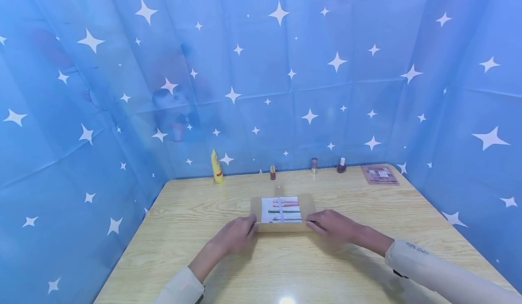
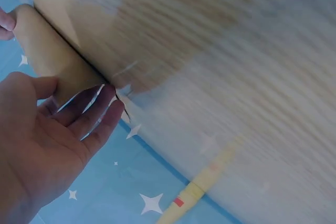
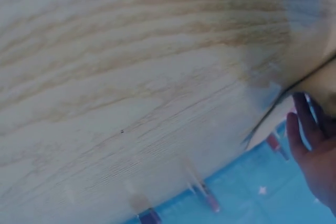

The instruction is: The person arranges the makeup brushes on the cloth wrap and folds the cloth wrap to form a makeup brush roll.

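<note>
A tan folding case (image 1: 307,203) lies open on the table in the head view. Several slim sticks (image 1: 290,212), reddish, green and grey, lie on its white lining under a pale strap; whether they are brushes or pens is too small to tell. My left hand (image 1: 238,234) pinches the left end of the case's near flap (image 1: 281,227), thumb on one face and fingers behind, as the left wrist view also shows. At the flap's right end my right hand (image 1: 334,224) grips the corner. In the right wrist view that hand (image 3: 320,156) is partly cut off.
Along the wooden table's (image 1: 183,231) back edge stand a yellow tube (image 1: 217,167), a small dark red bottle (image 1: 273,173), a slim clear-bottomed tube (image 1: 314,166) and a white-capped nail polish bottle (image 1: 341,165). A flat pinkish palette (image 1: 380,175) lies at the back right corner. Blue star-printed curtain (image 1: 261,77) hangs behind.
</note>
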Tool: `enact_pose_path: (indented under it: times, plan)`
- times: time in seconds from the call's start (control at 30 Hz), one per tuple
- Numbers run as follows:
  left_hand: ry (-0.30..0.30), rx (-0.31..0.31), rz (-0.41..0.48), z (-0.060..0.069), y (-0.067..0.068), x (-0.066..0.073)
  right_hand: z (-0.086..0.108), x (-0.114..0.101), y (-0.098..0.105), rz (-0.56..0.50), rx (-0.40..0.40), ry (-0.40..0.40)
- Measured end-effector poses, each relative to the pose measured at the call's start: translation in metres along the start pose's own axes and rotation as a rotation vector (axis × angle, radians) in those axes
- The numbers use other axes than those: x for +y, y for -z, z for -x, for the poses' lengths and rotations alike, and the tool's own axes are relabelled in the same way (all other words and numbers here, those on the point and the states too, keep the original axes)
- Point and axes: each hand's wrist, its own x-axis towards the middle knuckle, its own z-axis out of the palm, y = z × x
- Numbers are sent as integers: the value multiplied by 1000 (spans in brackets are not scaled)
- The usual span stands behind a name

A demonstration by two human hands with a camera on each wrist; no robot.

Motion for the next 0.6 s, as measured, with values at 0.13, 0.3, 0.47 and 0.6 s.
enact_pose_path:
  times: [0.13, 0.3, 0.47, 0.6]
  plan:
    - [31, 11, 74, -6, 1, -4, -4, 3, 1, -96, -20, -69]
    - [71, 17, 100, -14, 0, -8, -7, 11, -2, -195, -35, -143]
    - [103, 4, 73, -19, -4, -10, -11, 18, -5, -212, -22, -132]
    - [82, 15, -12, -21, -9, -12, -14, 18, -10, -174, 11, -92]
